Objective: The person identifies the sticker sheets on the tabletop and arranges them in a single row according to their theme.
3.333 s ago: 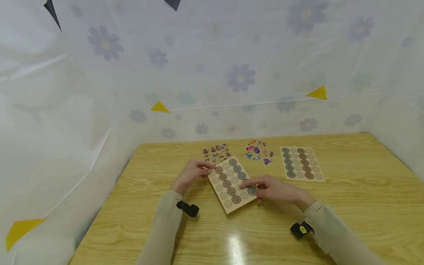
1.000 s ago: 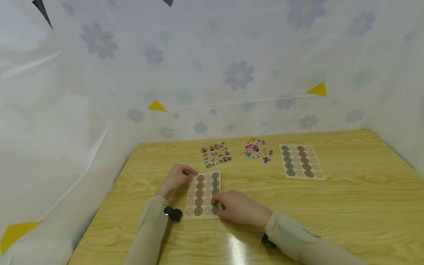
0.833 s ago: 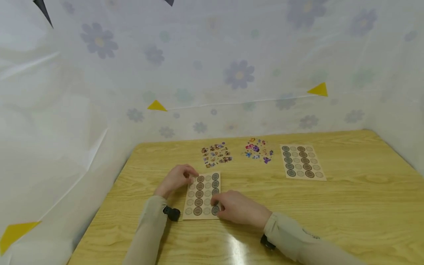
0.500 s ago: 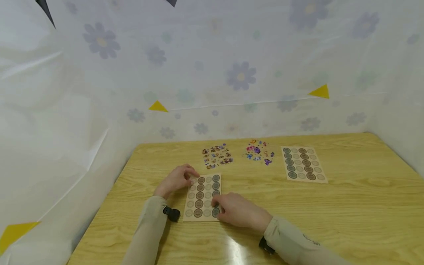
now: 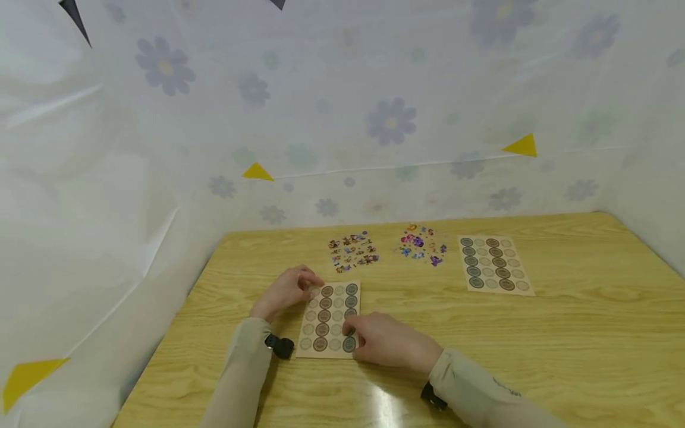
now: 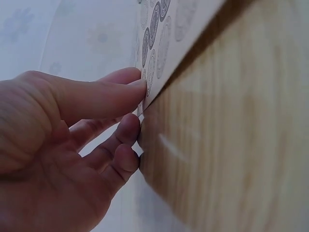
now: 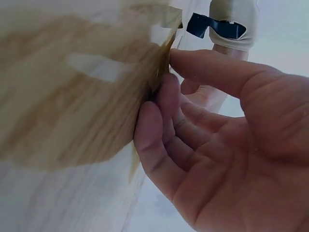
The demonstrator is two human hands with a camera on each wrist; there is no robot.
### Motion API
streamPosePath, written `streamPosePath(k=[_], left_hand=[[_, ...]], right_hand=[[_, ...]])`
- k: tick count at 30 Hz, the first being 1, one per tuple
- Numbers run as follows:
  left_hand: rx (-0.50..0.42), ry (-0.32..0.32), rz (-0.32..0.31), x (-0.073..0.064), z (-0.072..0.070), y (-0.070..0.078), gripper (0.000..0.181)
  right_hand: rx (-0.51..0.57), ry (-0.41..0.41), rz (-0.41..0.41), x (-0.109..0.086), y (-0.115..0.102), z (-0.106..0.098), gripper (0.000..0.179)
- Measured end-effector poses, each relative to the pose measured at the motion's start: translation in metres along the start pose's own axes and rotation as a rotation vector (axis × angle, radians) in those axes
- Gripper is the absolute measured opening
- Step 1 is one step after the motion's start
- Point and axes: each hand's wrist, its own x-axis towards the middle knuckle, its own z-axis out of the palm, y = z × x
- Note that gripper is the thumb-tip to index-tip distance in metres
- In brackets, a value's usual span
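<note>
- While our left hand (image 5: pixel 286 289) pins the far left corner of the near sheet (image 5: pixel 329 319), thumb on top and fingers curled at its edge, we keep that corner flat on the table (image 5: pixel 562 333)
- Our right hand (image 5: pixel 387 342) sits at the sheet's near right corner, fingers bent round a grey-green sticker (image 5: pixel 349 343); whether a nail is already under it we cannot tell
- From the left wrist view the thumb (image 6: pixel 104 99) lies over the paper edge and the fingertips (image 6: pixel 128 130) touch beneath it, so this looks like a pinch
- To do this well, we judge, lift the sticker's rim slowly at a low angle and press down with the left hand so the sheet does not rise with it
- Farther off lie a second round-sticker sheet (image 5: pixel 496 264) on the right and two colourful clusters (image 5: pixel 355 251) (image 5: pixel 421 244), well apart from our hands
</note>
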Motion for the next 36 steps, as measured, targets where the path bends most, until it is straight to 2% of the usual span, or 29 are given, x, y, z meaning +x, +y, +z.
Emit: streamPosePath(k=[6, 11, 22, 28, 36], left_hand=[[0.008, -0.007, 0.017, -0.001, -0.001, 0.001, 0.033], [0.006, -0.006, 0.032, -0.001, -0.001, 0.000, 0.034], [-0.091, -0.035, 0.014, 0.000, -0.005, -0.008, 0.034], [-0.092, -0.033, -0.006, 0.001, -0.005, -0.009, 0.034], [-0.103, -0.014, 0.019, 0.000, -0.006, -0.008, 0.035]], right_hand=[[0.056, -0.056, 0.004, -0.002, 0.002, -0.001, 0.038], [0.079, -0.067, 0.013, -0.001, 0.004, 0.001, 0.039], [0.190, -0.109, -0.019, 0.002, 0.012, -0.005, 0.037], [0.187, -0.102, -0.020, 0.002, 0.014, -0.004, 0.036], [0.241, -0.084, -0.032, 0.003, 0.021, -0.004, 0.033]])
